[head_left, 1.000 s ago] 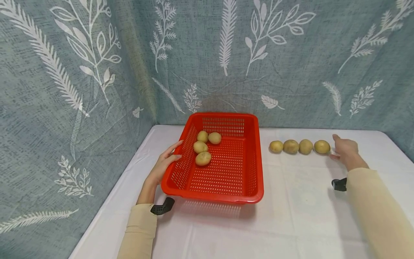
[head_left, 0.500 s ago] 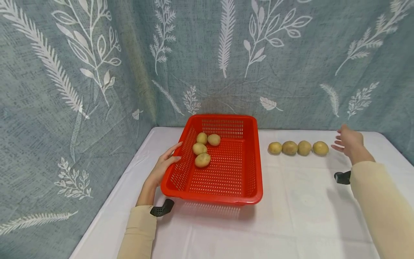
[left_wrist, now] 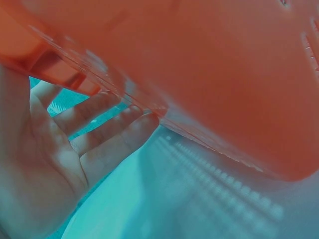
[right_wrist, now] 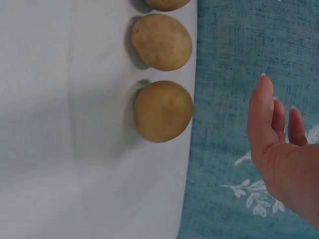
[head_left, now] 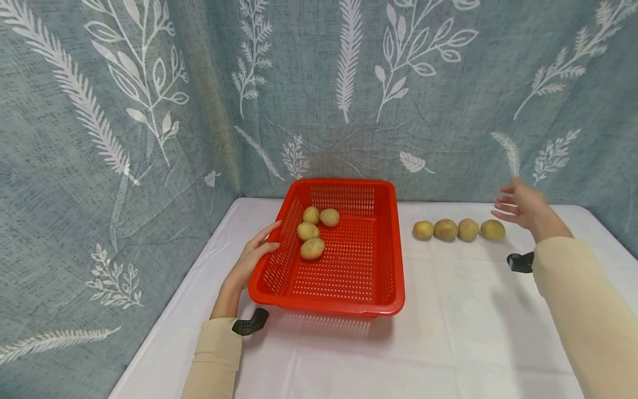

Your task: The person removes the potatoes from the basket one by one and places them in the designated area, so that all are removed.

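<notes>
My left hand (head_left: 250, 256) grips the left rim of a red plastic basket (head_left: 329, 308), thumb over the edge. In the left wrist view, its fingers (left_wrist: 119, 144) reach against the outside of the basket (left_wrist: 214, 89). Several potatoes (head_left: 312, 249) lie inside along the left wall. Right of the basket, more potatoes (head_left: 446, 230) stand in a row on the table. My right hand (head_left: 530, 208) hovers with loosely spread fingers above and behind the rightmost potato (head_left: 493, 230). In the right wrist view, this hand (right_wrist: 286, 149) is apart from that potato (right_wrist: 163, 111) and holds nothing.
A white cloth covers the table (head_left: 448, 332). Grey-green curtains (head_left: 319, 144) with white leaf prints rise right behind its back edge and along the left side. A black wrist camera (head_left: 520, 262) sits at the right wrist, another black camera (head_left: 251, 322) at the left.
My right hand has drawn off from beside the rightmost potato and risen, then shifted back leftward above it. The left hand, basket and potatoes stay in place; the head view tilts slightly.
</notes>
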The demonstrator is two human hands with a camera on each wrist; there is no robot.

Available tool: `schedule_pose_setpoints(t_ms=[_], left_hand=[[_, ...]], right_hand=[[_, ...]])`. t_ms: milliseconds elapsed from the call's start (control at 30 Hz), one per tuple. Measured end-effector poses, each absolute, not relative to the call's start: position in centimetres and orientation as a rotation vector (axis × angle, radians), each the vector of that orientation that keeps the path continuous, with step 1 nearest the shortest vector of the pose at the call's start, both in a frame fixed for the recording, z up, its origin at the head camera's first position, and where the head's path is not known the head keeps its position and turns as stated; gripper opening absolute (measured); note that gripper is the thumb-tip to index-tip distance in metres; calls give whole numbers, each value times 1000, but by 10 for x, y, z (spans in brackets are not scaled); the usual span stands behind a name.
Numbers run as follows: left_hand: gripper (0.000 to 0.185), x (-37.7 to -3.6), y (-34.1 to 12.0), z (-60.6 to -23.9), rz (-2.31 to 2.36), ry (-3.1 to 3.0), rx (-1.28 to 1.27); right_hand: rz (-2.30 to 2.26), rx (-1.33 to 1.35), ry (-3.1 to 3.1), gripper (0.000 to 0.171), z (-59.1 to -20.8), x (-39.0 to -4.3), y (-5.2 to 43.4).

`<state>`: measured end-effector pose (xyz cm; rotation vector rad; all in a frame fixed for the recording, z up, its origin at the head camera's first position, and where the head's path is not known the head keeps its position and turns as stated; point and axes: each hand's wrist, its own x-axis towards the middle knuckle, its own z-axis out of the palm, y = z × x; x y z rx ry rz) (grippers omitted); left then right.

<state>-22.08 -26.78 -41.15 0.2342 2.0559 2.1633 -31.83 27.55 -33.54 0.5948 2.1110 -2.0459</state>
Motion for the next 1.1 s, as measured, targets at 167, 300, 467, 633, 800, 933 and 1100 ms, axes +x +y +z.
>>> schedule_pose_setpoints(t_ms=[167, 300, 467, 633, 800, 933, 1100], left_hand=[[56, -221, -267, -412, 2160, 2058, 241], [56, -221, -267, -412, 2153, 2063, 244], [56, -222, -268, -413, 2149, 2076, 240], [57, -222, -267, -413, 2155, 2071, 232], [57, -221, -268, -413, 2163, 2061, 234], [56, -221, -268, -414, 2166, 2055, 237], [56, -222, -268, -414, 2164, 2055, 243]], right_hand=[[-2116, 514, 1985, 74, -324, -317, 263], [-2133, 442, 1944, 74, -321, -319, 254], [-2130, 393, 1946, 74, -313, -323, 233], [-2145, 352, 1954, 74, -306, -327, 210], [-2166, 340, 1949, 72, -304, -331, 190], [-2163, 347, 1956, 71, -303, -333, 175], [-2136, 323, 1982, 68, -297, -335, 158]])
